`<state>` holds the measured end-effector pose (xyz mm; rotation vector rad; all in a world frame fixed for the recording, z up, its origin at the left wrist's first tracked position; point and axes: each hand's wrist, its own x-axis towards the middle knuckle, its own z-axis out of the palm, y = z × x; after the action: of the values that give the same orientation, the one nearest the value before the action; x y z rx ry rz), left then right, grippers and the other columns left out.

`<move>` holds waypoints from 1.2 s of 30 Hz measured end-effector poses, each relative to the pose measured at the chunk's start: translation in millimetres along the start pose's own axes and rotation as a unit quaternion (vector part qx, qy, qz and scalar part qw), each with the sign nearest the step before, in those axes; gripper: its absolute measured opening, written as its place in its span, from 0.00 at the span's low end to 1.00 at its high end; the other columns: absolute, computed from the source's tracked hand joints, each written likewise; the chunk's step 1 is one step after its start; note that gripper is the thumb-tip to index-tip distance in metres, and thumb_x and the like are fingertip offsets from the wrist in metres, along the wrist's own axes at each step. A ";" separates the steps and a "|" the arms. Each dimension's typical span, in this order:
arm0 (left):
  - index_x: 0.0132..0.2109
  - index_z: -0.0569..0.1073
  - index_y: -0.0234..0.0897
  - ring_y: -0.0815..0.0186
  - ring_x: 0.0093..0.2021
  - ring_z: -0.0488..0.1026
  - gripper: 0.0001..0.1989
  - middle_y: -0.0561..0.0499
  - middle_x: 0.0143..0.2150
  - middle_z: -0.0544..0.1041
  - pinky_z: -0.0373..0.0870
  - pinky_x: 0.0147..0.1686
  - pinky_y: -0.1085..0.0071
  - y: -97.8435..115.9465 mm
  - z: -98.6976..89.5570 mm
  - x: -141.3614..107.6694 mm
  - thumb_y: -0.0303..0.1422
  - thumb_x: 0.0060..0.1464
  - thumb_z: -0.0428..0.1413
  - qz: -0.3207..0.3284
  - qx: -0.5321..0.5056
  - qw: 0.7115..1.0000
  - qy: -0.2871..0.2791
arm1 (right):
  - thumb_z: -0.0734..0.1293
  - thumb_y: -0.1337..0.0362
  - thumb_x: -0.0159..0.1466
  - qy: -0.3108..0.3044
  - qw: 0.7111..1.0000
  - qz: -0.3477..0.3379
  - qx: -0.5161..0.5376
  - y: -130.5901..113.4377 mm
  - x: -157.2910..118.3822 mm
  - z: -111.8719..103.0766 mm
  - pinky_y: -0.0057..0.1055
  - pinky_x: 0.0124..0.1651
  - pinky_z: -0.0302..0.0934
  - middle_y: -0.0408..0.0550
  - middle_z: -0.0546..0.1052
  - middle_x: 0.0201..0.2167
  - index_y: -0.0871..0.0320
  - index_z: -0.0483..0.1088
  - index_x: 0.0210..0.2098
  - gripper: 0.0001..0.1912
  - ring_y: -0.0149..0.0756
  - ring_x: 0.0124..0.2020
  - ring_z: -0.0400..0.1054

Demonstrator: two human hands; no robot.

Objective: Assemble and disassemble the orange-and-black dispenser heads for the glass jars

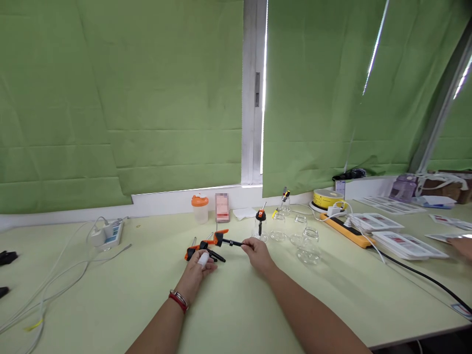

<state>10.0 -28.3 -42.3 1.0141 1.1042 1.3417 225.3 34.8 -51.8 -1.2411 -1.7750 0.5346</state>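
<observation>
Between my hands are black and orange clamp-like tools. My right hand (258,252) pinches the black handle end of one clamp (220,239), whose orange head points left. Just below and left of it, more black and orange clamps (204,247) lie together on the table. My left hand (196,272), with a white wrap on one finger, is beside these clamps; its fingers are partly bent, and what they grip is too small to make out. Another orange and black clamp (260,216) stands upright in a glass jar behind my right hand.
Several clear glass jars (309,247) stand right of my right hand. Behind are an orange-lidded cup (200,210) and a phone (222,207). An orange power strip (346,231), cables and stacked cards (400,245) lie right. Another person's hand (461,246) is at the right edge.
</observation>
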 end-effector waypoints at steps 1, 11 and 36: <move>0.44 0.65 0.38 0.67 0.31 0.74 0.18 0.49 0.33 0.73 0.72 0.42 0.64 0.3 -0.5 -0.4 0.45 0.51 0.54 -0.001 -0.023 1.000 -0.008 | 0.60 0.62 0.59 -0.013 1.000 -0.023 0.011 -4.7 -2.7 -0.8 0.29 0.37 0.62 0.45 0.74 0.30 0.57 0.72 0.32 0.10 0.35 0.32 0.67; 0.47 0.64 0.36 0.72 0.17 0.64 0.22 0.56 0.26 0.67 0.64 0.15 0.73 -0.4 -4.7 -0.9 0.44 0.48 0.56 0.021 0.030 0.999 0.007 | 0.64 0.57 0.60 -0.112 0.966 -0.215 -0.094 -32.3 -14.8 -11.2 0.30 0.41 0.61 0.47 0.74 0.36 0.54 0.73 0.39 0.11 0.35 0.36 0.68; 0.39 0.65 0.38 0.71 0.15 0.65 0.18 0.57 0.26 0.68 0.66 0.17 0.70 -3.1 -9.9 4.9 0.47 0.48 0.54 0.018 0.011 0.999 0.027 | 0.67 0.50 0.51 0.183 0.965 0.158 -0.105 25.0 1.7 -59.1 0.36 0.45 0.58 0.51 0.74 0.41 0.56 0.62 0.48 0.29 0.45 0.43 0.68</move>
<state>0.6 -24.1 -47.5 1.0229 1.1483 1.3968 288.2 38.7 -39.0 -1.6695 -1.3552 0.2715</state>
